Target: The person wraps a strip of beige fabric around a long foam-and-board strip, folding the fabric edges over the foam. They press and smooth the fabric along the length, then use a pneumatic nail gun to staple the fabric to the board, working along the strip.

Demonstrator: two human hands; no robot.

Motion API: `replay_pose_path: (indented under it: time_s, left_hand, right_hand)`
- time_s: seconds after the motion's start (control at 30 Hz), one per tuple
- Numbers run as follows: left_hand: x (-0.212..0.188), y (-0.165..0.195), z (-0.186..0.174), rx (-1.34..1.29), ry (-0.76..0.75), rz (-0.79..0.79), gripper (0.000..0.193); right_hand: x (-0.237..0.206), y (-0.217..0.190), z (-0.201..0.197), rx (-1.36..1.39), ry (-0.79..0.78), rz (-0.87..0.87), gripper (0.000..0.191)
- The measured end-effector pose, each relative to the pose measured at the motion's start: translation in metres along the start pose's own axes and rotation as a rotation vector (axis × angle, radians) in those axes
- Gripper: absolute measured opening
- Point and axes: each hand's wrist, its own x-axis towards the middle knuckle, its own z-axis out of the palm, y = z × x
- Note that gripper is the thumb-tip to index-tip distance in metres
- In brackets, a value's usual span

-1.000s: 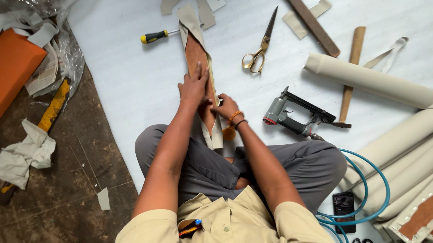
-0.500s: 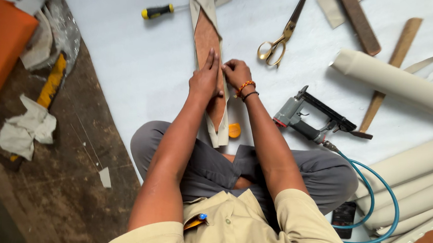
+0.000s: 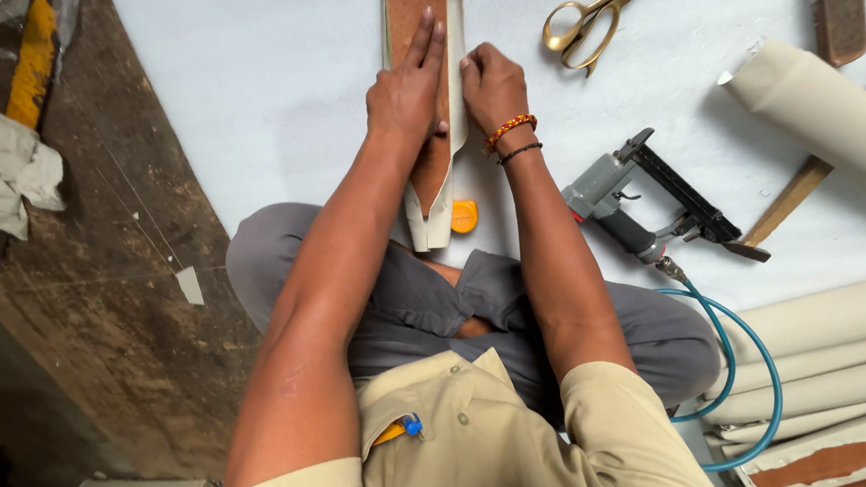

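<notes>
- Left hand [image 3: 405,91] is pressed flat, fingers extended, on the brown strip [image 3: 419,12].
- Right hand [image 3: 493,82] is closed on the strip's cream fabric edge [image 3: 453,104], seemingly half-folded; the staple gun [image 3: 646,201] lies unused beside it.

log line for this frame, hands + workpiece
left hand: flat on brown strip | right hand: pressing cream fabric edge | nearby: staple gun, scissors, orange disc

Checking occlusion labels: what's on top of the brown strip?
Left hand lies flat on the brown strip; right hand presses the cream cover folded over its edge. The strip beneath the hands is hidden.
</notes>
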Motion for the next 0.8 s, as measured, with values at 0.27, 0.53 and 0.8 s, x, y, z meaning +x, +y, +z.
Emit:
replay_pose_path:
  time_s: [0.27,0.53,0.8]
  left_hand:
    - [0.005,-0.002,0.006,0.008,0.005,0.074,0.140]
    - [0.007,-0.003,0.008,0.048,-0.029,-0.019,0.133]
    - [-0.003,-0.024,0.009,-0.146,0.168,0.169,0.137]
  right_hand:
    - [0.019,0.019,-0.010,-0.127,-0.201,-0.119,0.026]
    - [0.004,0.010,0.002,-0.200,-0.106,-0.287,0.025]
    - [-0.005,-0.007,0.018,-0.016,-0.009,-0.234,0.018]
